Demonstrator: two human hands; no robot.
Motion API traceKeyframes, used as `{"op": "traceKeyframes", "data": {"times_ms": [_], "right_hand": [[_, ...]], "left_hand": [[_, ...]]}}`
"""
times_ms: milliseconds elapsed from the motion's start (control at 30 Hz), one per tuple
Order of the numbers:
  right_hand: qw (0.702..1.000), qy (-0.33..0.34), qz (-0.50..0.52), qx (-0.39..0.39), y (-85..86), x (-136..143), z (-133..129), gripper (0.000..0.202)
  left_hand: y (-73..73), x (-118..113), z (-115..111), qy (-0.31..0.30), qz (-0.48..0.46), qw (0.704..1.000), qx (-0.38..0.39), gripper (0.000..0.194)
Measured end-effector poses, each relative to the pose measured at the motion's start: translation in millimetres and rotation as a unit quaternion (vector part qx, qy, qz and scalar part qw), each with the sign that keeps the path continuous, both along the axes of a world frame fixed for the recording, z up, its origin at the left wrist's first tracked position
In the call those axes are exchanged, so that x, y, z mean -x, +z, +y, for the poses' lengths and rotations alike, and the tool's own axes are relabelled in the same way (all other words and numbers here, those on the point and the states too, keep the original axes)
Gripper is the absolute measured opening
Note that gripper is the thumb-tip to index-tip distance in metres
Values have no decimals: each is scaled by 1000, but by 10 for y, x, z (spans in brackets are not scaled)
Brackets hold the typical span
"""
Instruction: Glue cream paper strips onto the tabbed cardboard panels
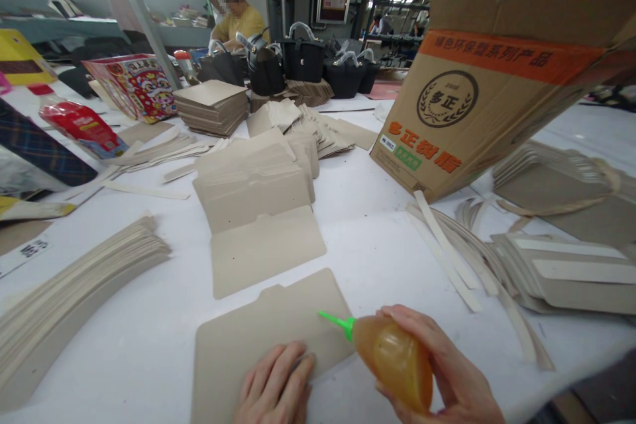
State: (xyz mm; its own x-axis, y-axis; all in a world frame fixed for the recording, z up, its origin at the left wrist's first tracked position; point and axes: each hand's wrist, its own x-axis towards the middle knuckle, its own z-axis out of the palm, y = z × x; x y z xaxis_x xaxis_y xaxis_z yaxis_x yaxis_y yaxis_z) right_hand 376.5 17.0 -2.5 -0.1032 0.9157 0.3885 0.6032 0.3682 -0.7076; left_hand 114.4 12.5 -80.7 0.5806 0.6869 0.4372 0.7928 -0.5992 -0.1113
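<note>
My right hand (437, 358) is wrapped round a squeeze bottle (392, 354) of amber glue with a thin green nozzle. The bottle lies tilted, its tip pointing left above a grey-beige cardboard panel (278, 318) with a small tab on its far edge. On that same panel rests my left hand (275, 381), fingers bent and lying on the surface, with nothing visible in them. Just beyond, more tabbed panels (263, 245) overlap in a row leading away from me. My left thumb and both wrists are largely hidden.
Long cardboard strips (84, 291) are stacked at left; loose strips (447, 258) and panel stacks (571, 271) lie at right. A tall open carton (447, 106) stands behind them. Farther back are a panel pile (211, 106), black handbags (303, 59), a red pouch (79, 122) and a seated person (241, 23).
</note>
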Motion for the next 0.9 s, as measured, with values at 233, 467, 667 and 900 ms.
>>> {"op": "traceKeyframes", "data": {"times_ms": [233,467,667,900], "right_hand": [[1000,-3,0,0,29,47,29,60],[1000,0,-1,11,29,68,30,61],[1000,5,-4,15,19,59,46,61],[1000,6,-7,3,35,89,91,61]], "left_hand": [[-10,-7,8,2,0,1000,-1,28],[-8,5,16,3,5,1000,-6,27],[-5,4,16,-3,9,1000,-11,27],[3,9,10,0,17,1000,-10,27]]}}
